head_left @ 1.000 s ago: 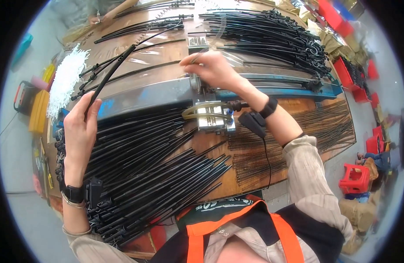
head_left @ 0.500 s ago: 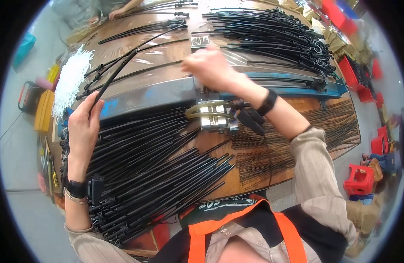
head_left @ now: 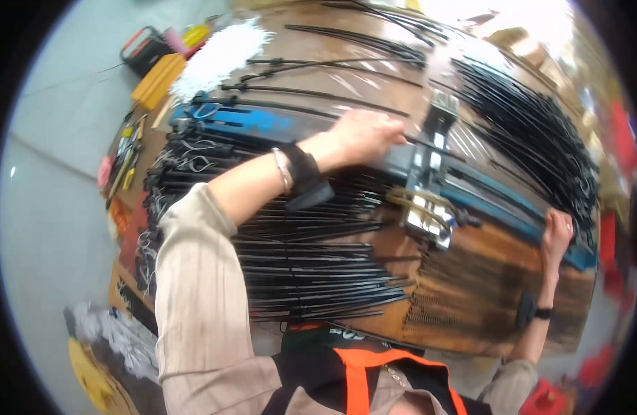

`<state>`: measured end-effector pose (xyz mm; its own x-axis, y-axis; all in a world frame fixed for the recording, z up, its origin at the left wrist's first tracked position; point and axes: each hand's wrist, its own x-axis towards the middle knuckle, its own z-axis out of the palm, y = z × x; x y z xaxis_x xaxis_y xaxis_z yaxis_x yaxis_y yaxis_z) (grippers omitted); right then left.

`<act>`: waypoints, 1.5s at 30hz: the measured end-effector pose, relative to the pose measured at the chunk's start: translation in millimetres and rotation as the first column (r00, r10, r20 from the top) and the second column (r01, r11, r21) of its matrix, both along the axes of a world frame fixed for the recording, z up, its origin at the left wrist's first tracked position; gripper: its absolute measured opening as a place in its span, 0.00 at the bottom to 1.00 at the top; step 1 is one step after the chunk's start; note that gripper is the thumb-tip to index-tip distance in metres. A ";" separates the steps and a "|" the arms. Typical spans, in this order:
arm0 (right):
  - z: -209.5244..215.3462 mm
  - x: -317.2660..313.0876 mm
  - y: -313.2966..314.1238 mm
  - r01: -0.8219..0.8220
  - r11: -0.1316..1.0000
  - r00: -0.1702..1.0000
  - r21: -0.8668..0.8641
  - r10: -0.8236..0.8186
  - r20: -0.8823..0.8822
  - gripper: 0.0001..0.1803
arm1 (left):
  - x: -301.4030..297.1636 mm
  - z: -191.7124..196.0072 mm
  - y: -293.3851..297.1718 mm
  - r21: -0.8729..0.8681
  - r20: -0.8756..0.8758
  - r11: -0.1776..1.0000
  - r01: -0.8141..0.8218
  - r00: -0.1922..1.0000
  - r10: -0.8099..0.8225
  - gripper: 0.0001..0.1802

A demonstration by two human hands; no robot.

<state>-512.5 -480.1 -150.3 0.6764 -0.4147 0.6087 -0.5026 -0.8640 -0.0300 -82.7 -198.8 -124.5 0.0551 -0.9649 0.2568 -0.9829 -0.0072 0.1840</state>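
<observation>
Black rods [head_left: 529, 111], blue rail [head_left: 253, 122], white strips [head_left: 221, 61]

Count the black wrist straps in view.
2: one strap on the wrist behind the left hand, another strap behind the right hand. Blur near the rim could hide others.

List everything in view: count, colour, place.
Table: one, brown, centre
Rail: one, blue and grey, across table
Metal blocks: two, silver, flanking rail
Tubing: count unclear, yellowish, nearer block
Rods: many, black, both sides of rail
Springs: many, brown, near right
Strips: one pile, white, upper left
Box: one, yellow, upper left
Hand tools: several, mixed, left edge
Blurred objects: several, red, right
Apron: one, black and orange, bottom
Wristbands: two, black, wrists
Left hand: one, bare, at rail
Right hand: one, bare, near rail's right end
</observation>
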 end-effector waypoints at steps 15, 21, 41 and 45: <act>-4.5 4.1 16.1 0.049 0.998 0.998 -0.032 -0.050 -0.036 0.11 | -4.0 -15.9 2.8 -0.187 -0.153 0.982 -0.021 0.988 -0.008 0.13; 1.9 57.5 119.8 -0.161 0.987 0.987 -0.009 0.161 -0.020 0.18 | -3.4 -16.5 7.8 -0.112 -0.066 0.989 -0.096 0.994 0.089 0.11; -44.0 103.7 149.5 -0.455 0.734 0.886 0.504 0.316 0.340 0.13 | -6.7 -19.6 -10.8 -0.133 0.033 0.987 -0.086 0.995 0.091 0.11; -34.5 105.4 144.9 -0.423 0.367 0.903 0.829 0.240 0.355 0.15 | 3.1 -31.2 -7.6 -0.246 0.132 0.967 0.064 0.991 -0.032 0.08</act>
